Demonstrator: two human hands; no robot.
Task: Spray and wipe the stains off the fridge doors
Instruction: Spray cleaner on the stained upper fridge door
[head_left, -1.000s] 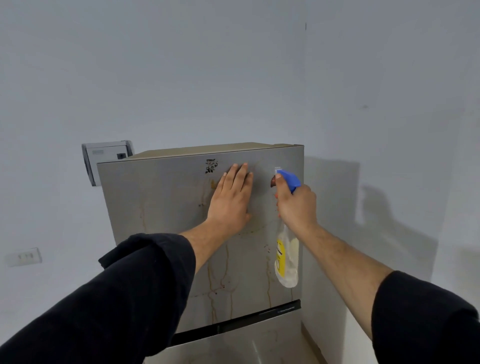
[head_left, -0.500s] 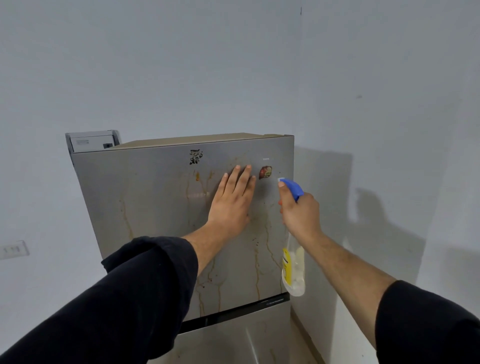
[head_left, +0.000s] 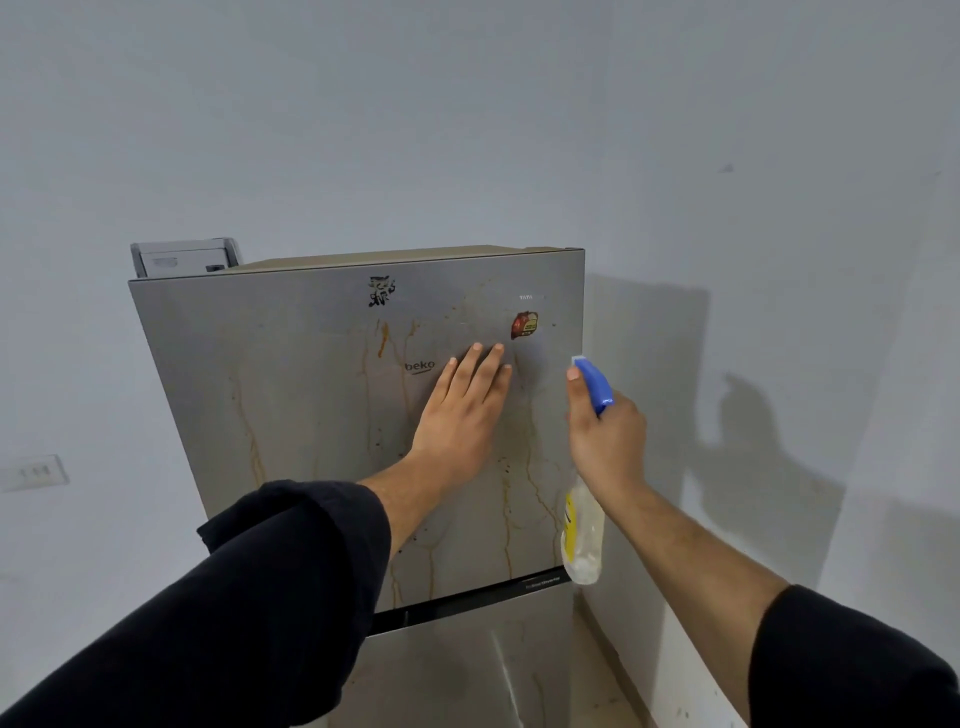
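Head view, item listing: upper fridge door (head_left: 291, 395), grey metal, standing closed and carrying orange-brown stains (head_left: 383, 338) that are running down in thin streaks from the upper middle toward its lower edge; lower fridge door (head_left: 467, 670) showing beneath a dark dividing band. Left hand (head_left: 462, 415) is lying flat against the upper door just right of the brand lettering, its grip spread, fingers straight and close together, holding nothing. Right hand (head_left: 605, 441) is wrapping its grip around the neck of the spray bottle (head_left: 584, 535), index finger reaching forward under the blue spray head (head_left: 595, 382), which is pointing at the door near its right edge; the clear bottle body with yellow label is hanging below the hand, in front of the door's lower right corner. Both forearms are emerging from black sleeves (head_left: 291, 571). Red sticker (head_left: 524, 325) and black sticker (head_left: 382, 291) are sitting near the door's top. Grey box (head_left: 184, 257) is showing behind the fridge's left top corner; wall socket (head_left: 34, 472) is sitting on the wall at left.
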